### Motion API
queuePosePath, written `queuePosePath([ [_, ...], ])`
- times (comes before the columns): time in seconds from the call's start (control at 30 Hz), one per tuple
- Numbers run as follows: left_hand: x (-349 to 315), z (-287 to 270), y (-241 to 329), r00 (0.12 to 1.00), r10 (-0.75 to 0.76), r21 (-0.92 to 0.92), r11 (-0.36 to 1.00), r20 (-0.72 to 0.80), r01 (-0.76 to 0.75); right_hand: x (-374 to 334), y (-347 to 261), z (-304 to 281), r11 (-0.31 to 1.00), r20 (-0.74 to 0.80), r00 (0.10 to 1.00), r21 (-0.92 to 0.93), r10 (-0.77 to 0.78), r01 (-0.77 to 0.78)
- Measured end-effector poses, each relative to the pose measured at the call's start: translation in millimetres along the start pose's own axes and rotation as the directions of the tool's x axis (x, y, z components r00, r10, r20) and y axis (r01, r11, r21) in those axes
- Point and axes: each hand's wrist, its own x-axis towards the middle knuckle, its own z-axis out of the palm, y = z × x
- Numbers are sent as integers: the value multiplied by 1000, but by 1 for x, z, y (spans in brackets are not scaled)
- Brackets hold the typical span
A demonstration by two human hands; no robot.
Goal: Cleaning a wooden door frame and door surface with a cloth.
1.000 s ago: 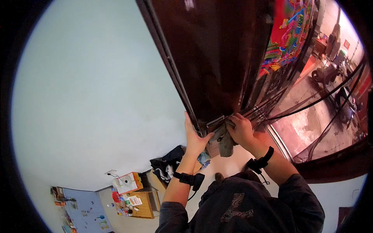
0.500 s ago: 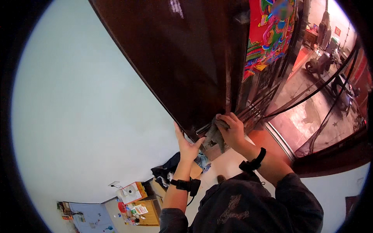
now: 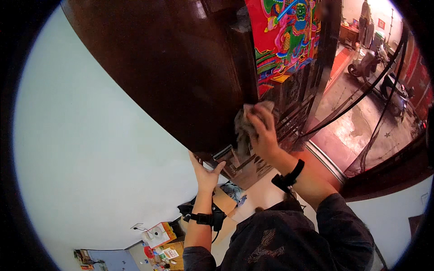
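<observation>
A dark brown glossy door stands before me and fills the upper middle. My left hand grips its lower left edge, fingers behind the edge and thumb in front. A grey cloth is bunched under my right hand, whose fingers close on it and press it against the door's panelled face. The hand is slightly smeared by motion. Just above the cloth, a red poster with a colourful painted figure covers part of the door. A metal plate shows on the door between my hands.
Through the doorway at right, scooters stand on a patterned floor, and dark curved bands cross the opening. A metal threshold strip runs below. At lower left, a wooden table carries several small items beside the pale wall.
My right hand has moved up and slightly left with the cloth, closer to the poster. My left hand keeps hold of the door edge. The view has shifted, showing more of the poster.
</observation>
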Motion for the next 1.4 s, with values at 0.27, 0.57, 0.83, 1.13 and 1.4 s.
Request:
queuePosePath([
  [0.27, 5, 7, -14, 998, -68, 24, 997, -4, 68, -74, 74, -9, 972, 273, 935, 2, 226, -235],
  [0.57, 4, 49, 2, 978, -30, 14, 999, -204, 33, -31, 128, -42, 993, 134, 991, -119, 24, -8],
  [0.83, 5, 65, -9, 949, -84, -43, 996, -305, 74, -33, 150, -61, 998, 288, 956, -25, 57, -52],
  [1.13, 8, 84, 0, 904, -172, -79, 985, -392, 153, -57, 163, -36, 963, 245, 938, -51, -244, 264],
  [1.4, 1, 81, -2, 919, -152, -84, 988, -364, 130, 27, 90, -37, 984, 150, 978, 125, -144, 126],
])
